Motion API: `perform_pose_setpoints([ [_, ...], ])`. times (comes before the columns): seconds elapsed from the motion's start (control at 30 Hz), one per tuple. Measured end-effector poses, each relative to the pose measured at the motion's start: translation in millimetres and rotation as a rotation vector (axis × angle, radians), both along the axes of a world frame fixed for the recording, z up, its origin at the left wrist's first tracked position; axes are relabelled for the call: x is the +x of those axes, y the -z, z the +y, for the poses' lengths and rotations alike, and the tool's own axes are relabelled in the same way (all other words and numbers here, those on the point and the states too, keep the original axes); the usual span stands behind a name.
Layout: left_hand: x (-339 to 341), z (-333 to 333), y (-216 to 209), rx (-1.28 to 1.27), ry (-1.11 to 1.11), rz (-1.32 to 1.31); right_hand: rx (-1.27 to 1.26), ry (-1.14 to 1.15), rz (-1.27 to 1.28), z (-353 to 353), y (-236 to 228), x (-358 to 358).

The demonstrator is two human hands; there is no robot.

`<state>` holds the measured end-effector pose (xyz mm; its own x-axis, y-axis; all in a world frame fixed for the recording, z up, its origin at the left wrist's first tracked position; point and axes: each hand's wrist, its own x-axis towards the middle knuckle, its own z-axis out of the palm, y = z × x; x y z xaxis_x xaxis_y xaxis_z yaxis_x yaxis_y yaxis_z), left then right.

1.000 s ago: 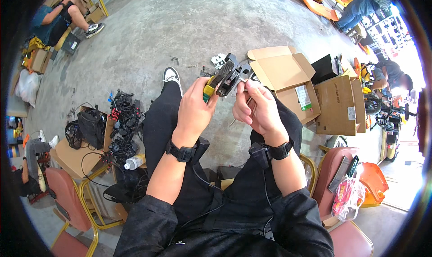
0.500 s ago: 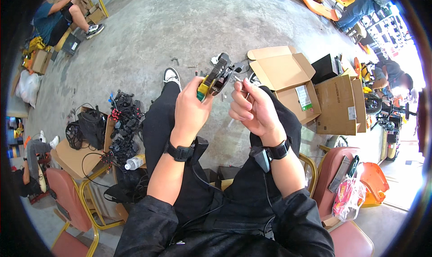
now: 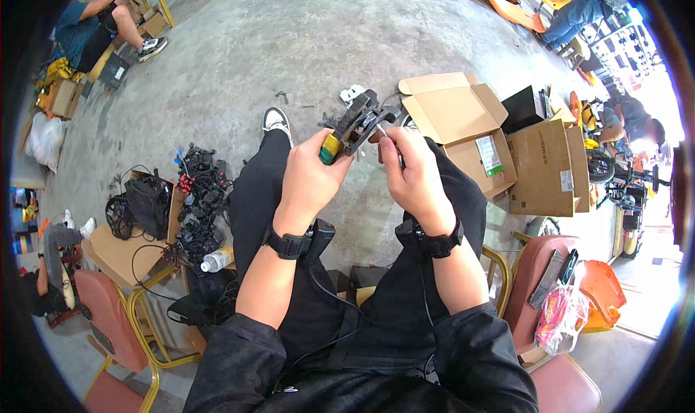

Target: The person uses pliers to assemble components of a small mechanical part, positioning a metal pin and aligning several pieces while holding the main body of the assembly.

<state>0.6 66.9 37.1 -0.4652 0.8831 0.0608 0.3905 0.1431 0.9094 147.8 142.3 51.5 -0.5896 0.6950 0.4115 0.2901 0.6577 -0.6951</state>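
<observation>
My left hand is closed around a black tool with a yellow and green grip, which looks like crimping pliers; its dark metal head points up and away from me. Close to the right of that head, my right hand pinches a thin silvery piece, its tip at the tool's jaws. Whether the tip sits inside the jaws cannot be made out. The right fingertips are partly hidden behind the hand. Both hands are held over the floor between my knees.
On the floor ahead lie a white part and small dark bits. An open cardboard box stands to the right, beside another carton. Left of my leg are a heap of black cables and a plastic bottle. Another person sits far left.
My right hand has turned over and moved slightly forward, bringing the thin piece against the tool's head. The tool has tilted a little, shifting right and nearer.
</observation>
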Motion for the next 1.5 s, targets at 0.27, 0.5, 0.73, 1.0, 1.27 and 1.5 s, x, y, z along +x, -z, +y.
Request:
perform_pose_setpoints([
  [0.27, -1, -1, -1, 0.039, -0.015, 0.064, 0.345, -0.006, -0.073, 8, -3, -1],
  [0.5, -1, 1, 1, 0.053, -0.025, 0.117, -0.048, -0.069, -0.046, 7, 2, 2],
  [0.73, 3, 0, 0, 0.093, -0.028, 0.114, -1.087, -0.291, 0.53, 5, 2, 3],
  [1.0, 3, 1, 3, 0.095, -0.045, 0.107, -0.574, -0.098, 0.284, -2, 5, -6],
  [1.27, 1, 0, 1, 0.033, -0.04, 0.107, 0.27, 0.059, -0.04, 9, 2, -2],
  [1.5, 1, -1, 0, 0.013, -0.033, 0.033, 0.289, 0.03, -0.022, 10, 3, -2],
])
